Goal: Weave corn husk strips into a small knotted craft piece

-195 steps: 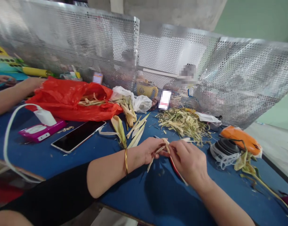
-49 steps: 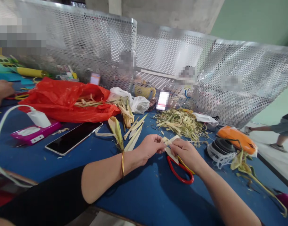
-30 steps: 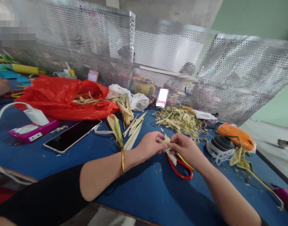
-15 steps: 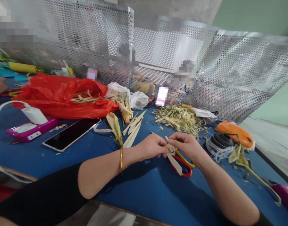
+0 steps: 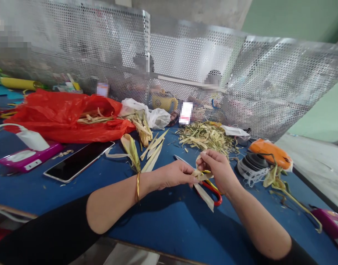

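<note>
My left hand [image 5: 182,174] is closed in a pinch on a pale strip of corn husk [image 5: 204,195], whose free end hangs down to the right. My right hand [image 5: 214,165] pinches another end of the husk, a little higher, and the piece is bent or looped between the two hands. Directly beneath them on the table lie scissors [image 5: 219,200] with red and yellow handles; a blade tip shows left of my fingers, the rest is partly covered. Left of my hands are loose husk strips [image 5: 155,149] and a whole greenish husk [image 5: 131,152].
A heap of husk scraps [image 5: 204,137] lies ahead. To the right are a black spool with white string [image 5: 252,167] and an orange packet [image 5: 271,152]. A phone [image 5: 79,162], purple power strip [image 5: 31,158] and red plastic bag [image 5: 53,114] sit left. A perforated screen [image 5: 185,48] stands behind.
My right hand has risen slightly, drawing one husk end upward from my left hand. More of the scissor blade shows. The whole view has shifted a little.
</note>
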Demonstrator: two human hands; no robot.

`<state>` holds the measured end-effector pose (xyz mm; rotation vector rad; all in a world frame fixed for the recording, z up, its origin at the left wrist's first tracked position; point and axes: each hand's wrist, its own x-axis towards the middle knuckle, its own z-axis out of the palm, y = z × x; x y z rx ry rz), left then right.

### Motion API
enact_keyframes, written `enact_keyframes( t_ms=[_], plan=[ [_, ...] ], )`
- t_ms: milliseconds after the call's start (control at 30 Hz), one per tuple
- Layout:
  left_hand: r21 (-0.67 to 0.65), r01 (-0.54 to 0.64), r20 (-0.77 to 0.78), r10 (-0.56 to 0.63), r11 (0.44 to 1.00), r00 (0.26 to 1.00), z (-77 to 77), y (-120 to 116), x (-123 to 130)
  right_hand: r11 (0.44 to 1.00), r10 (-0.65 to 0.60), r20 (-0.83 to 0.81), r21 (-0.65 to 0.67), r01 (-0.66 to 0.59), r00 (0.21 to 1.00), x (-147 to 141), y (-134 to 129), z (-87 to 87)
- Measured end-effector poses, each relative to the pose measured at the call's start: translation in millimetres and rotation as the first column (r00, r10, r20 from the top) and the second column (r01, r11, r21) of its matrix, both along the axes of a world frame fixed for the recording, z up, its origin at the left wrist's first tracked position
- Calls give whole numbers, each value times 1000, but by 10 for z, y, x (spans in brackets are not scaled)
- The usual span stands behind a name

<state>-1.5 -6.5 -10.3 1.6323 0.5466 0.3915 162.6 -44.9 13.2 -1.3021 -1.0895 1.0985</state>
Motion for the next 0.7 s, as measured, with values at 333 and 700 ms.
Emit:
enact_keyframes(
  t_ms=[333, 700],
  plan=[
    [12, -161, -47, 161, 987, 986, 31, -87, 55, 996, 57, 2, 72, -57, 998, -68, -42, -7],
    [-99, -325, -49, 321, 941, 946, 4, 45, 37, 971, -25, 874, 136, -196, 485, 137, 28, 7]
  ],
)
